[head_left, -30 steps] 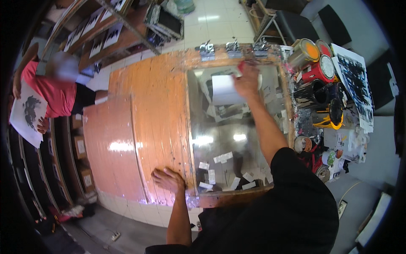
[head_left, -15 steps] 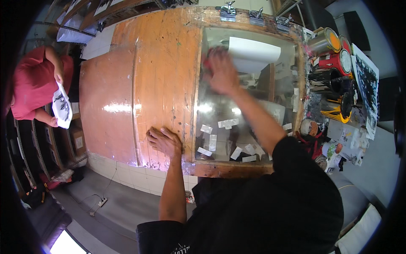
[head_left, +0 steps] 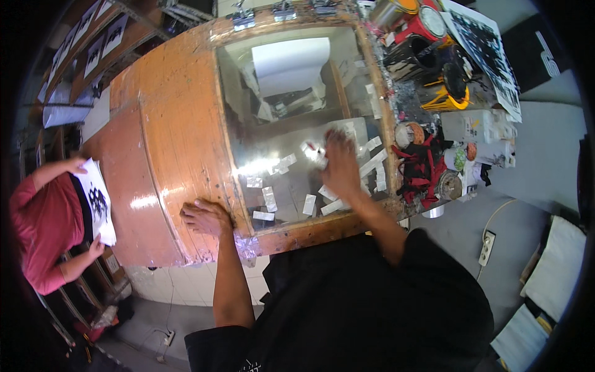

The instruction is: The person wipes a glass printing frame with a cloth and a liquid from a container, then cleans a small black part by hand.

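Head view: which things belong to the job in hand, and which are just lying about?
Likely in use: clear panel, under the blurred right hand; wooden table, under the left hand; pale strips at the panel's near end; white sheet toward its far end.

Apparently lying about: red can; yellow-streaked can; black-and-white sheet beside the cans; power strip.

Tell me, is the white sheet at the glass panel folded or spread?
Spread: the white sheet shows one broad face, with no fold line visible. Whether it lies on or under the glass panel, I cannot tell.
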Action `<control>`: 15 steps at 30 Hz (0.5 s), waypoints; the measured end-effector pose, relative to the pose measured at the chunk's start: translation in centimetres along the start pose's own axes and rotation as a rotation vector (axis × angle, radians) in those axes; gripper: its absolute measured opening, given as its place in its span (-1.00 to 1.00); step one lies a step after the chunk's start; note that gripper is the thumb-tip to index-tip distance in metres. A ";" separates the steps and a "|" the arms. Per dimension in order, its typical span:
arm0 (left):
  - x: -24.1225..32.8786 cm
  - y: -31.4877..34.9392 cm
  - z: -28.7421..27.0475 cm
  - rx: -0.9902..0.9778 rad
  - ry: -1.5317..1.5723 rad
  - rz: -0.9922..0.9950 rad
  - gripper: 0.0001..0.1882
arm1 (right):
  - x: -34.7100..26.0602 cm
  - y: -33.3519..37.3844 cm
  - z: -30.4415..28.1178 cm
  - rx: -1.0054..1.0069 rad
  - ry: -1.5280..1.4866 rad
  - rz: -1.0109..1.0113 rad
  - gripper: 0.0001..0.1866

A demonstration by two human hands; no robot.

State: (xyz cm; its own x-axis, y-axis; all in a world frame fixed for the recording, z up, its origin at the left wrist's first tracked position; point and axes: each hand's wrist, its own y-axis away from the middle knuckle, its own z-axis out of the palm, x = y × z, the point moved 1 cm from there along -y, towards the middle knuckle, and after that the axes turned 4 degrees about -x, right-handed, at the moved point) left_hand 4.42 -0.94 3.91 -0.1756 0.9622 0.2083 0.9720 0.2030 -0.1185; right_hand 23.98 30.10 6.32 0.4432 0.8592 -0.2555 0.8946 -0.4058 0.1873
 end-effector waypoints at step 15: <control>-0.4 -0.3 0.7 0.013 -0.062 -0.010 -0.38 | -5.6 -11.4 1.4 0.221 -0.088 -0.107 -0.39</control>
State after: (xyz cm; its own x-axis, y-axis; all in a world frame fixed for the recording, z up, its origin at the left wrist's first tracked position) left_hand 4.13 -1.28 3.18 -0.1948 0.9695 0.1485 0.9682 0.2143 -0.1291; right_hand 11.33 29.46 4.25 0.3397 0.8744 -0.3465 0.9232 -0.3803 -0.0546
